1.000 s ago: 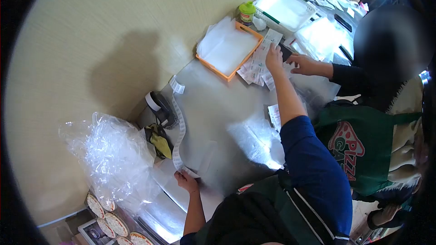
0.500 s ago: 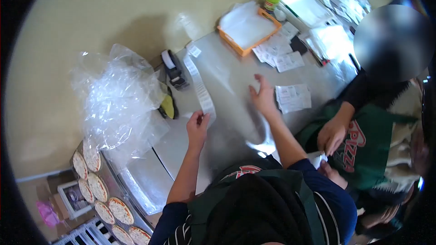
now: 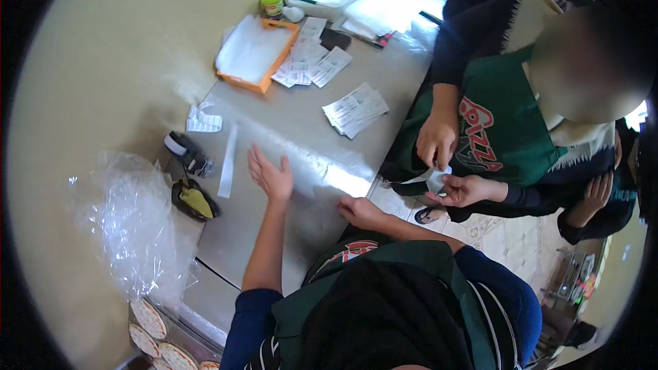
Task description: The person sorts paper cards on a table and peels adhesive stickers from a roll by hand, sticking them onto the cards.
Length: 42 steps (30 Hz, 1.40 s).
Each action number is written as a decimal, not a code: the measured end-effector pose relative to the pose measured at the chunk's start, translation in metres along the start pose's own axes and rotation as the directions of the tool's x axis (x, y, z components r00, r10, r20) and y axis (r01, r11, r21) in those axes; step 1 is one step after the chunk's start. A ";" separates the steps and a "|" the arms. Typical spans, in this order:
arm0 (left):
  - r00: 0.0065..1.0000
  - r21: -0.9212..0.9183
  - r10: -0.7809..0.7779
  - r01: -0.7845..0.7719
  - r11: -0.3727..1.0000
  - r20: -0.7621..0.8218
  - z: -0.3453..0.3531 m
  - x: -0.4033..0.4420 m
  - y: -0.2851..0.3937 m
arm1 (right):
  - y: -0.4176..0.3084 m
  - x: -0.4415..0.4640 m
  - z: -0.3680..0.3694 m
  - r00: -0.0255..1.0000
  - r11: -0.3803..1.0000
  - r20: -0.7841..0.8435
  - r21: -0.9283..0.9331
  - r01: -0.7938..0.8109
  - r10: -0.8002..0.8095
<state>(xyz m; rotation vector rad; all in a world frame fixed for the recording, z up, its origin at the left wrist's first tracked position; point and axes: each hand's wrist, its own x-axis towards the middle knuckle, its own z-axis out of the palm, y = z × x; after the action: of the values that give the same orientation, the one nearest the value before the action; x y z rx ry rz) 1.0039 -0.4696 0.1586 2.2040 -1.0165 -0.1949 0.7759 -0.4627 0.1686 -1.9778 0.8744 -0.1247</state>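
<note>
My left hand (image 3: 272, 173) is over the metal table (image 3: 274, 226) with its fingers spread, holding nothing. Just left of it lies a narrow white label strip (image 3: 227, 163), with a curled printed part (image 3: 203, 120) behind it. My right hand (image 3: 362, 212) is near the table's front edge, its fingers curled; whatever they may hold is hidden. A fanned stack of printed slips (image 3: 356, 109) lies beyond my right hand. Left of the strip are a black label gun (image 3: 187, 153) and a black and yellow item (image 3: 195, 199).
An orange tray (image 3: 255, 55) of white sheets, more slips (image 3: 332, 67) and a green-lidded jar (image 3: 272, 4) stand at the back. Clear plastic bags (image 3: 137, 226) are at the left, pizzas (image 3: 149, 317) below. A co-worker in a green apron (image 3: 507, 116) handles something small and white at the right.
The label strip has left my left hand, which is now open. My right hand has drawn back toward me and its fingers have curled. The view has turned right.
</note>
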 end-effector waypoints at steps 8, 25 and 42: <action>0.902 0.352 0.198 -0.342 0.871 0.384 0.030 -0.089 -0.020 | 0.060 -0.048 -0.008 0.915 0.954 0.331 -0.265 -0.143 0.230; 0.946 0.324 0.205 -0.282 0.903 0.252 0.032 -0.070 -0.001 | 0.218 -0.327 -0.024 0.521 0.504 -0.053 -0.189 -0.843 0.852; 0.645 -0.638 -0.384 0.752 0.164 0.661 0.159 0.158 0.067 | 0.152 -0.330 -0.025 0.350 0.387 -0.168 0.334 -0.860 0.922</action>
<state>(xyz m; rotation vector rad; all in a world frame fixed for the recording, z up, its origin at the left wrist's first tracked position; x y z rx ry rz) 1.0075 -0.6969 0.1054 1.3588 0.0285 -1.2564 0.4408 -0.3214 0.1459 -1.0278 2.0091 0.1181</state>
